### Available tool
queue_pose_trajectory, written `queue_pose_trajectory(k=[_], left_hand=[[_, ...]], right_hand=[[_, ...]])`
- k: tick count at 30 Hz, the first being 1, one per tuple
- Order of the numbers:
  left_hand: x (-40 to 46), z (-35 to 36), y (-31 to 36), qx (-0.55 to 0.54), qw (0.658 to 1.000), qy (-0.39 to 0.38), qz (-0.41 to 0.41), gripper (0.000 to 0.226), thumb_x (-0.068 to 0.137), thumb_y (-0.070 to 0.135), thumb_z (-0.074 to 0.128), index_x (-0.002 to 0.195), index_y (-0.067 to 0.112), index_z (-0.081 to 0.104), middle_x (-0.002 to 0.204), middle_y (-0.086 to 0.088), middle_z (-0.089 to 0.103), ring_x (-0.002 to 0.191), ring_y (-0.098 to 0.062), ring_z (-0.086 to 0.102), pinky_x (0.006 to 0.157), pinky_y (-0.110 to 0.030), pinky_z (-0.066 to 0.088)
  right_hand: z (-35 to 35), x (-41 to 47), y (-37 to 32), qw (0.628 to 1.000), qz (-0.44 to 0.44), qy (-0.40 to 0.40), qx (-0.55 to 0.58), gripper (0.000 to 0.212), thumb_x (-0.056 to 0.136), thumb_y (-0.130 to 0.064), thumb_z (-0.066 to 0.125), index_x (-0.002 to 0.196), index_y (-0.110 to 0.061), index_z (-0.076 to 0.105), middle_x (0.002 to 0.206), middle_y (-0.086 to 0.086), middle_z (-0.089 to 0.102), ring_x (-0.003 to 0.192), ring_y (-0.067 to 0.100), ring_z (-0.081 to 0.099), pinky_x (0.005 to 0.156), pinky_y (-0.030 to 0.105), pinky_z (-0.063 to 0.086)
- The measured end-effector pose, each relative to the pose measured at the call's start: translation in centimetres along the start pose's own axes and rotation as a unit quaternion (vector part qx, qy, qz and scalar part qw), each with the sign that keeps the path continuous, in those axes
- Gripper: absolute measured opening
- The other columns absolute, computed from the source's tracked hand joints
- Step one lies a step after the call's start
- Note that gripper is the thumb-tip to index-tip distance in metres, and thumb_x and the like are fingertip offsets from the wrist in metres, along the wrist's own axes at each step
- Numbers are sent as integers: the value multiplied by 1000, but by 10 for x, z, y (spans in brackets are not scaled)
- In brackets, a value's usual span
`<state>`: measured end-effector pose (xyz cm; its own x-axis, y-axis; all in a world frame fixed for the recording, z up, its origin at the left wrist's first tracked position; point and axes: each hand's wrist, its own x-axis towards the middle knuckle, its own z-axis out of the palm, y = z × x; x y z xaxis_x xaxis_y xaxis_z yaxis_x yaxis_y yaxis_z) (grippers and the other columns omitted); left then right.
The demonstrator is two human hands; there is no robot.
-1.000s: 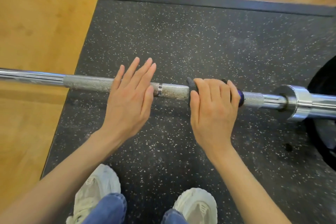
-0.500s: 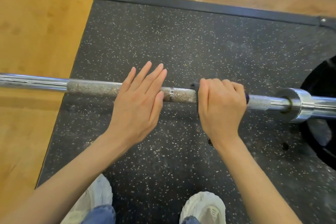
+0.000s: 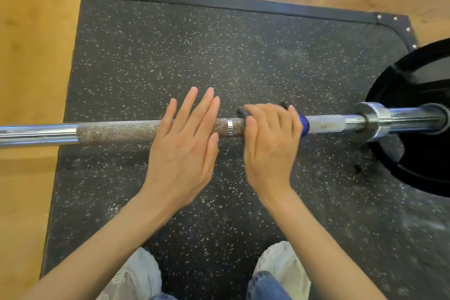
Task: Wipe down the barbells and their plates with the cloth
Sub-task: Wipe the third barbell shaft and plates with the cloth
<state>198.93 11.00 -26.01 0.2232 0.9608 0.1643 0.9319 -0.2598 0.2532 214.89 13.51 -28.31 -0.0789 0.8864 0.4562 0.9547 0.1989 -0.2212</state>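
no readable writing; right hand (image 3: pixel 270 146) grip wraps cloth (image 3: pixel 303 125) round barbell (image 3: pixel 117 130); left hand (image 3: pixel 182 151) flat.

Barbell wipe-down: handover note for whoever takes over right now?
Left hand: open, flat fingers resting on the barbell knurling.
Right hand: wrapped round the shaft, gripping the cloth, whose dark and blue edges show either side of the fist.
The bar lies across the speckled rubber mat; the black plate sits on its right sleeve.
Done: cannot tell how much is wiped; rusty specks show on the knurling near the ring mark.
Left: the rest of the shaft, collar, sleeve and plate.
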Motion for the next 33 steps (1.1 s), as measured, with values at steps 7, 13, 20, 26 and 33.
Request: queue_pose_trajectory(k=[7,13,20,26,33], left_hand=[[-2,1,0,-7,1000,5,11,55,106,28,22,155,7,35,162,-6,33,153,-24,22,126,-40,10],[-3,2,-2,-8,1000,14,9,54,105,26,24,155,7,35,163,-5,32,153,-25,22,125,-40,12],[-2,3,1,-7,1000,15,-3,54,105,26,24,154,7,38,161,-5,35,152,-24,25,124,-38,12],[0,2,3,1,1000,1,-4,54,105,26,24,156,9,34,162,-3,32,153,-23,23,125,-38,11],[-1,2,3,-9,1000,9,-15,52,105,24,27,154,9,38,160,-3,37,152,-23,25,125,-38,11]], right_hand=[[-9,1,34,999,49,19,8,43,109,-25,27,106,-12,68,104,1,66,106,28,59,117,50,28],[-1,-6,9,996,-84,-22,39,50,110,-28,23,121,-10,68,118,2,68,117,23,58,121,41,23],[3,-18,-30,995,7,-19,93,46,109,-26,25,133,-11,62,134,2,63,137,24,46,125,44,11],[-8,-15,35,999,21,-7,48,50,110,-28,21,136,-8,59,140,5,59,143,26,41,126,48,4],[5,-26,20,993,-103,-33,54,43,110,-28,25,147,-14,42,152,5,47,147,25,33,126,43,4]])
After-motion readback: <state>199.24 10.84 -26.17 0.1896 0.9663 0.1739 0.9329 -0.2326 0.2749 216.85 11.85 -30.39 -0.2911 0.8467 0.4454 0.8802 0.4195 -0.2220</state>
